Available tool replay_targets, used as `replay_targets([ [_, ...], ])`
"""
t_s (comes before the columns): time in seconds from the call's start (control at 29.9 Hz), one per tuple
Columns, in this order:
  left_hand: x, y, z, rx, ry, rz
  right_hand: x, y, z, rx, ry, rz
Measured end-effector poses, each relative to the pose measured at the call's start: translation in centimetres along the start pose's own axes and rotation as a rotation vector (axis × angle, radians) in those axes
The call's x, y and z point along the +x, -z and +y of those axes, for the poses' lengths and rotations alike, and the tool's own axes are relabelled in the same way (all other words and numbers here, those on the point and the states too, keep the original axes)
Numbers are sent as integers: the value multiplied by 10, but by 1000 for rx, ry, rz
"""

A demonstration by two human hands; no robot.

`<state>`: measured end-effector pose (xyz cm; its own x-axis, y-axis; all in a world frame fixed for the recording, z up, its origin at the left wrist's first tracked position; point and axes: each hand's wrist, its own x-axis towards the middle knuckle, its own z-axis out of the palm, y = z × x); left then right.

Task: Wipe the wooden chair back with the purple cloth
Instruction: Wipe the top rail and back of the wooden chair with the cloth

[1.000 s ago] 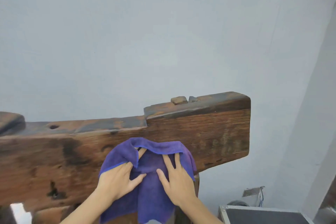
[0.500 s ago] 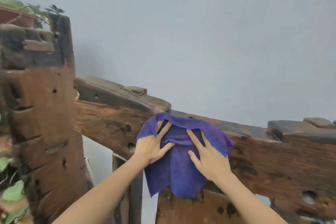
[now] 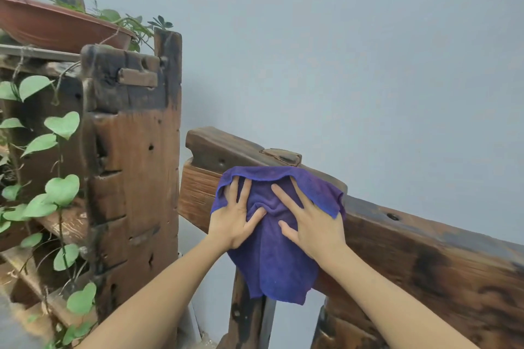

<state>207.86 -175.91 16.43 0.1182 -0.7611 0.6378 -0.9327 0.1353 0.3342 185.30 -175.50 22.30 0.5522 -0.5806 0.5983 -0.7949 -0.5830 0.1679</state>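
The purple cloth (image 3: 279, 258) hangs over the front face of the dark wooden chair back (image 3: 425, 258), near its left end. My left hand (image 3: 236, 218) presses flat on the cloth's left part, fingers spread, with the cloth's edge folded over the fingertips. My right hand (image 3: 309, 221) presses flat on its right part, fingers straight and pointing up-left. The cloth's lower half dangles free below the rail, in front of a vertical chair post (image 3: 246, 317).
A tall weathered wooden stand (image 3: 133, 178) rises just left of the chair back. It carries a brown plant pot (image 3: 56, 25) on top, and green trailing leaves (image 3: 61, 190) hang down its left side. A plain grey wall (image 3: 340, 51) lies behind.
Both hands have slid the cloth leftward along the chair back, from near its right end to its left end. The view has swung left, bringing the stand and plants in.
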Motion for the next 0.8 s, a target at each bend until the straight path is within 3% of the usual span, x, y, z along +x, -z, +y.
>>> replay_targets([
  [0.27, 43, 47, -72, 112, 112, 65, 104, 2, -47, -127, 147, -18],
  [0.4, 65, 78, -85, 160, 176, 74, 157, 19, -52, 54, 54, -256],
  [0.47, 75, 94, -88, 171, 208, 104, 169, 30, -44, 23, -52, -332],
  [0.53, 81, 109, -95, 186, 261, 131, 172, 38, -37, 20, -181, -288],
  [0.67, 81, 122, -100, 319, 193, 133, 156, 44, -21, 272, -400, -313],
  [0.74, 77, 122, -101, 223, 236, 70, 143, 39, -23, 289, -397, -280],
  [0.8, 71, 120, -99, 54, 345, 24, 132, 37, -32, 249, -356, -145],
])
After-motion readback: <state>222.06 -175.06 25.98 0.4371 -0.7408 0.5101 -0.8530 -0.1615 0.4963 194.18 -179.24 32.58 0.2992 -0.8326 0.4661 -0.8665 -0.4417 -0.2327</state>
